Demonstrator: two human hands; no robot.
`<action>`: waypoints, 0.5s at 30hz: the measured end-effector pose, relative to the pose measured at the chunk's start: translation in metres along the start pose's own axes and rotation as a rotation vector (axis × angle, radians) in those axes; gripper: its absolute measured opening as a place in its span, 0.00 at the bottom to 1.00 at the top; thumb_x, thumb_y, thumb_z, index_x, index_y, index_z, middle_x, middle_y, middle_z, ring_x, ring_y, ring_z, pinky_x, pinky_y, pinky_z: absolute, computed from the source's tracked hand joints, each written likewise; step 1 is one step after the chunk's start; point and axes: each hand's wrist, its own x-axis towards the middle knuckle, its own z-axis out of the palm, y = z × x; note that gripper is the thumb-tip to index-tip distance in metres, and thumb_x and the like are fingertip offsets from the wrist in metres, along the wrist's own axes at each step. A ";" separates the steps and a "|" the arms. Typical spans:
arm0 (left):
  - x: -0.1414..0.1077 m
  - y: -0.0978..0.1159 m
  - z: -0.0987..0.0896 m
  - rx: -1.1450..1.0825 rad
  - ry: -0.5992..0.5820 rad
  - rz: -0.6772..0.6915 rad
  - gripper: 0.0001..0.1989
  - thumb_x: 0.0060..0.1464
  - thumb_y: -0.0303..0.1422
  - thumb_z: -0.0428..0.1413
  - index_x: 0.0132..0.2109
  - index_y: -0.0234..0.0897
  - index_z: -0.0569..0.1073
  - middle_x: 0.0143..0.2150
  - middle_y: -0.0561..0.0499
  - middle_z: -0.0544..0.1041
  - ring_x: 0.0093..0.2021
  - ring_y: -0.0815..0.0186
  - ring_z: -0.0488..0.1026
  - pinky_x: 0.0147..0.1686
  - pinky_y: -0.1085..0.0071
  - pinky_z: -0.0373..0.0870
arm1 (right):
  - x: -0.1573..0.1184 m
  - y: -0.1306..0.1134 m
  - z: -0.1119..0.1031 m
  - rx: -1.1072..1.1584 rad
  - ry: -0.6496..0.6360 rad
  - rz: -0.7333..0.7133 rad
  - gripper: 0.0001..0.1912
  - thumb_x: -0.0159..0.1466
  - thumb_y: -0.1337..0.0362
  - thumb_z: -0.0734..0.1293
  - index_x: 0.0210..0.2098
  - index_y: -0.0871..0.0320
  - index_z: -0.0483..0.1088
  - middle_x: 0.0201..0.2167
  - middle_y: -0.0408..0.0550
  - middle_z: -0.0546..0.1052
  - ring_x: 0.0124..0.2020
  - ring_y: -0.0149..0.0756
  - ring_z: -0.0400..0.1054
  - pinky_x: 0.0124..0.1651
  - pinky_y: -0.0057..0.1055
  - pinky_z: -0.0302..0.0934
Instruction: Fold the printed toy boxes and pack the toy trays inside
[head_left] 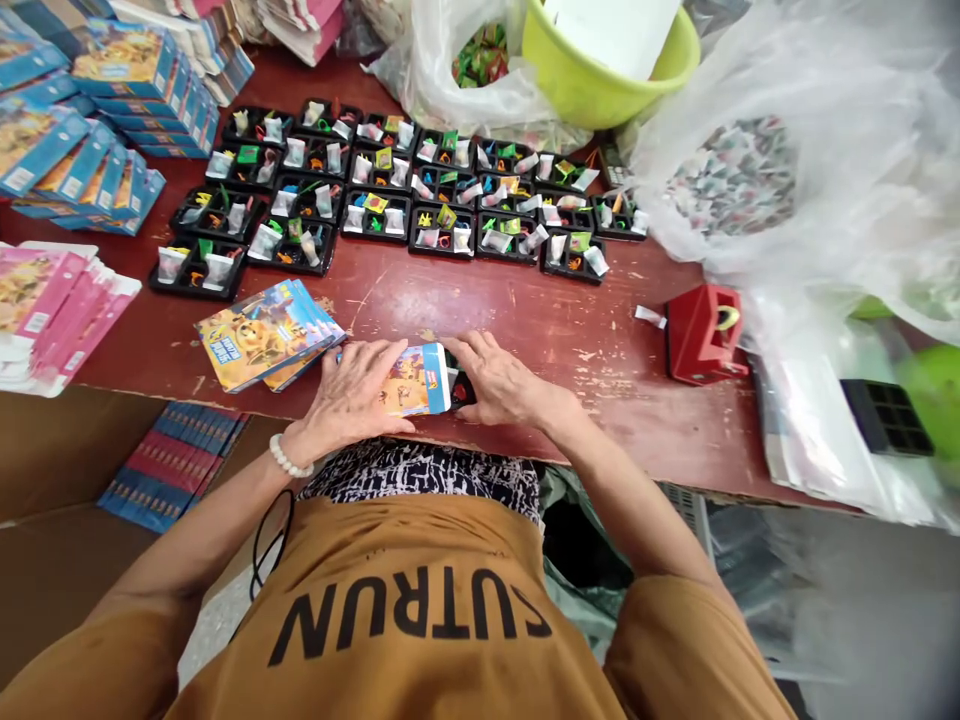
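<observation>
My left hand (pixel 358 388) is closed around a small printed blue and yellow cardboard box (pixel 420 382), which lies near the table's front edge. At the box's right end, my right hand (pixel 501 380) grips a black plastic tray (pixel 459 388), mostly covered by the fingers. The tray's left part meets the box's end; how far inside it reaches is hidden. Just left of my left hand lie a few flat blue and yellow boxes (pixel 259 335). Beyond my hands stand several black compartment trays (pixel 442 240) holding small colourful pieces and white packets.
Stacked blue boxes (pixel 135 80) and pink boxes (pixel 56 310) stand on the left. A red tape dispenser (pixel 701 335) sits at right, beside plastic bags (pixel 810 400). A yellow-green basin (pixel 600 100) is at the back. Below the table, an open carton (pixel 45 460) holds packed boxes.
</observation>
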 end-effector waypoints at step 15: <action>-0.007 0.006 0.003 -0.122 0.132 -0.006 0.60 0.38 0.42 0.78 0.75 0.43 0.57 0.68 0.36 0.71 0.64 0.38 0.69 0.63 0.41 0.62 | -0.027 -0.008 0.045 1.344 0.709 0.439 0.23 0.56 0.53 0.83 0.45 0.52 0.76 0.40 0.43 0.81 0.37 0.32 0.76 0.44 0.33 0.76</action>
